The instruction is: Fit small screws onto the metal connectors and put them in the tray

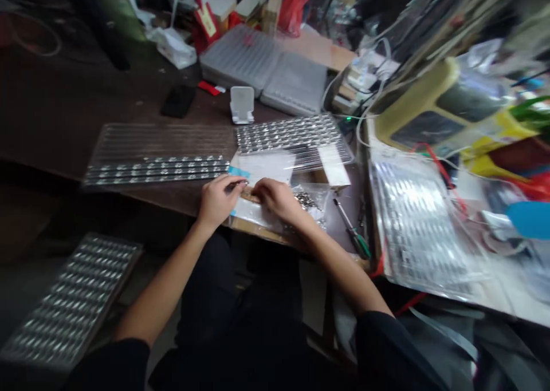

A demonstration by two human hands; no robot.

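At the table's near edge, my left hand [218, 201] pinches a small dark piece, too small to name. Close to its right, the fingers of my right hand [277, 199] are bent down over a small brown patch [249, 194]; whatever they hold is hidden. Small shiny metal parts [306, 201] lie on clear plastic by my right wrist. Behind my left hand is a clear ribbed tray [161, 142], its front grooves filled with rows of shiny pieces. A second ribbed tray [287, 134], mostly filled, sits behind my right hand over white paper.
A green-handled screwdriver [354, 233] lies right of my right forearm. Farther back are a white phone stand [242, 103], a dark phone [178, 101] and closed clear cases [240, 56]. Wrapped trays [421, 225] are stacked at right; another filled tray [73, 299] sits low at left.
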